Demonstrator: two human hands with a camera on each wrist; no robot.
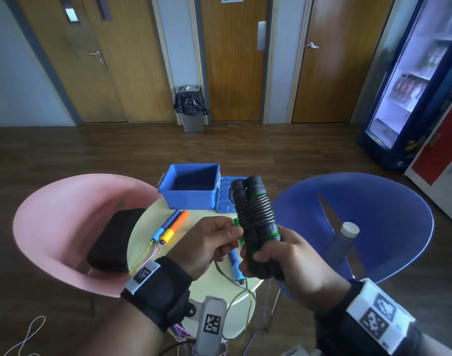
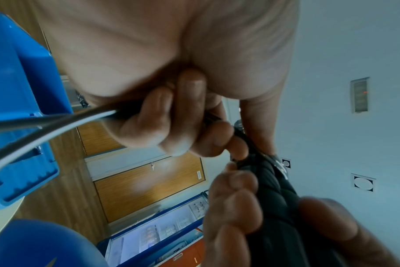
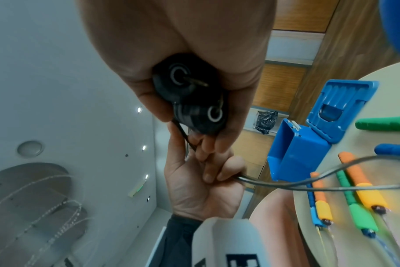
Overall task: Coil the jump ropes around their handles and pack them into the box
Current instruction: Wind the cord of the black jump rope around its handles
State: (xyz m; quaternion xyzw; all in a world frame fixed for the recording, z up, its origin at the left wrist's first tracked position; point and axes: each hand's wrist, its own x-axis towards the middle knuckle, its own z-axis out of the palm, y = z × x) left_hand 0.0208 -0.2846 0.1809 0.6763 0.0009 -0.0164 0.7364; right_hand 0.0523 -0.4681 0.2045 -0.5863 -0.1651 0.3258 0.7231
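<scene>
Head view: right hand (image 1: 284, 263) is gripping the black handle pair (image 1: 255, 222), rope coiled around it.
Left hand (image 1: 214, 242) is pinching the loose rope (image 3: 286, 186); blue box (image 1: 191, 186) is sitting open.

Blue box (image 1: 191, 187) open-topped, interior unblocked; lid (image 1: 226, 196) flat alongside; 2 handles (image 1: 172, 225) lie just before it.

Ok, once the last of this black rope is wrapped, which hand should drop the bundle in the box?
Right, probably. The right hand already grips the black handles with the coil around them, near the open blue box. The left hand only pinches the loose rope.
</scene>
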